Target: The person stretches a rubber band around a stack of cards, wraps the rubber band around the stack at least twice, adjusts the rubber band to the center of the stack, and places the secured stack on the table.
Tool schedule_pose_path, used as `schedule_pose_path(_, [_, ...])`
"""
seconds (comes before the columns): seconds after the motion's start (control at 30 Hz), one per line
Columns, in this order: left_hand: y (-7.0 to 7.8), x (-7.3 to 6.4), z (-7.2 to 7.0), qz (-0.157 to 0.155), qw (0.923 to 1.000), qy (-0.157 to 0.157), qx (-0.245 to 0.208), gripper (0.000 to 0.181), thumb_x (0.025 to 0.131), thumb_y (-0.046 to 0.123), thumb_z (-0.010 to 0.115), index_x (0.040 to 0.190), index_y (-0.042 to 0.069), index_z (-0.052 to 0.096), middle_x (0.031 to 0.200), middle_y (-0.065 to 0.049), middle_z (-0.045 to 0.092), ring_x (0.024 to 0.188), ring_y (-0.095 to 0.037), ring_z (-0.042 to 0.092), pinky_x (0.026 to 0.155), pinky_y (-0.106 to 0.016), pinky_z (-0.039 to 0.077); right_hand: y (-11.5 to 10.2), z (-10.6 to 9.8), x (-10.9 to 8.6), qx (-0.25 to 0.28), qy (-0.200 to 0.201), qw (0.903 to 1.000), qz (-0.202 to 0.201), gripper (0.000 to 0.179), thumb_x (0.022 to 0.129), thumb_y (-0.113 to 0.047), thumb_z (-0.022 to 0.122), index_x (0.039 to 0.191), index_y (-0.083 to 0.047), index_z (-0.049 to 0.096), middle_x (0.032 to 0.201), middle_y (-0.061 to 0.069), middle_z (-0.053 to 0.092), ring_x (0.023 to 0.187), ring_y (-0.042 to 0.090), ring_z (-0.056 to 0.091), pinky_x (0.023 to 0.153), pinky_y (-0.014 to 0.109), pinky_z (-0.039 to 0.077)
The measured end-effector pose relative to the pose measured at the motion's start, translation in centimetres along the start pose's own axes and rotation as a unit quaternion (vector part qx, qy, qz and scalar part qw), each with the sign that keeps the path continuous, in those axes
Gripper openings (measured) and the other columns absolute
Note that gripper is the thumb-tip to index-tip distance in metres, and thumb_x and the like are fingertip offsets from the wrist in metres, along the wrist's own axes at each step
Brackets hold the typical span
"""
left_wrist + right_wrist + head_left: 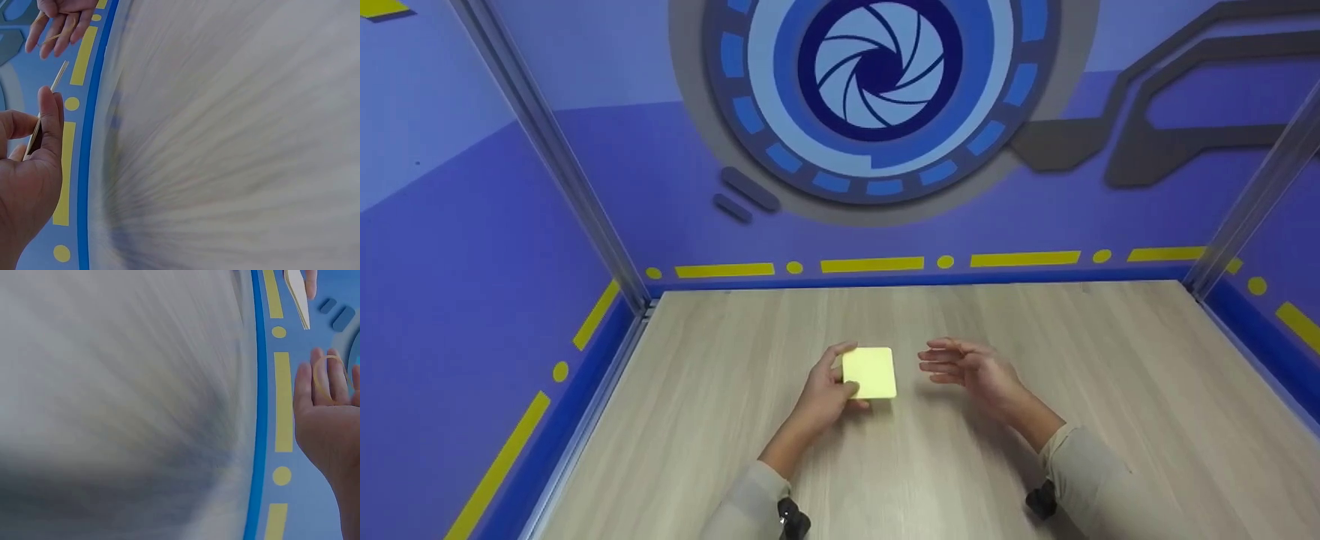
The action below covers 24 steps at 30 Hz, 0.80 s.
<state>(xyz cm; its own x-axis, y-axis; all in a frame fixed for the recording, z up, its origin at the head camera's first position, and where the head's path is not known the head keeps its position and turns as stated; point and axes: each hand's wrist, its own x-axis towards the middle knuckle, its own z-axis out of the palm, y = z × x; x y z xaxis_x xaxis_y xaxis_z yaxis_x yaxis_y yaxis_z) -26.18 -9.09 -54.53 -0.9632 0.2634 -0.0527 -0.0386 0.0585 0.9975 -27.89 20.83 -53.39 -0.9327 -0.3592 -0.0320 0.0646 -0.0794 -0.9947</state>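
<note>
My left hand grips a thin stack of square yellow cards by its left side, thumb on the top face. The left wrist view catches the stack nearly edge-on, between the thumb and fingers. Layers of it show in the right wrist view, where the cards spread slightly. A short gap to the right, my right hand hovers with its fingers stretched toward the stack. A thin tan rubber band loops over those fingers; whether it goes fully round them is unclear.
Both hands are above a pale wood-grain table. Blue printed panels with yellow dashes stand behind and at the sides, joined by metal corner posts. Dark wrist devices hang below the sleeves.
</note>
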Motion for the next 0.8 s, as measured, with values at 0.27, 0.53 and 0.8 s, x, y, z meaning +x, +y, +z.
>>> schedule_pose_path(0.27, [0.07,0.12,0.14,0.005,1.0,0.003,0.003,0.073,0.097,-0.007,0.053,0.164,0.013,0.034,0.138,-0.026,0.067,0.101,-0.021,0.074,0.084,-0.04,0.067,0.19,-0.59,-0.2,0.087,-0.106,0.9905,-0.004,0.059,0.106,-0.008,0.018,0.157,0.003,0.045,0.158,0.027,0.055,0.141,0.032,0.063,0.115,0.042,0.055])
schedule_pose_path(0.53, [0.16,0.04,0.12,0.003,1.0,0.006,-0.001,0.072,0.098,-0.007,0.053,0.164,0.014,0.034,0.138,-0.026,0.067,0.1,-0.021,0.074,0.084,-0.039,0.066,-0.17,-0.76,-0.24,0.09,-0.1,0.9907,0.021,0.069,0.095,0.008,0.019,0.163,0.006,0.033,0.166,0.026,0.045,0.152,0.042,0.049,0.116,0.046,0.054])
schedule_pose_path(0.8, [0.29,0.17,0.22,0.001,1.0,0.004,-0.005,0.072,0.098,-0.007,0.053,0.164,0.016,0.035,0.14,-0.025,0.066,0.101,-0.021,0.073,0.083,-0.037,0.066,0.25,-0.39,-0.32,-0.016,-0.074,0.9972,0.001,0.051,0.107,0.003,0.045,0.158,0.003,0.047,0.155,0.025,0.058,0.136,0.026,0.067,0.11,0.037,0.058])
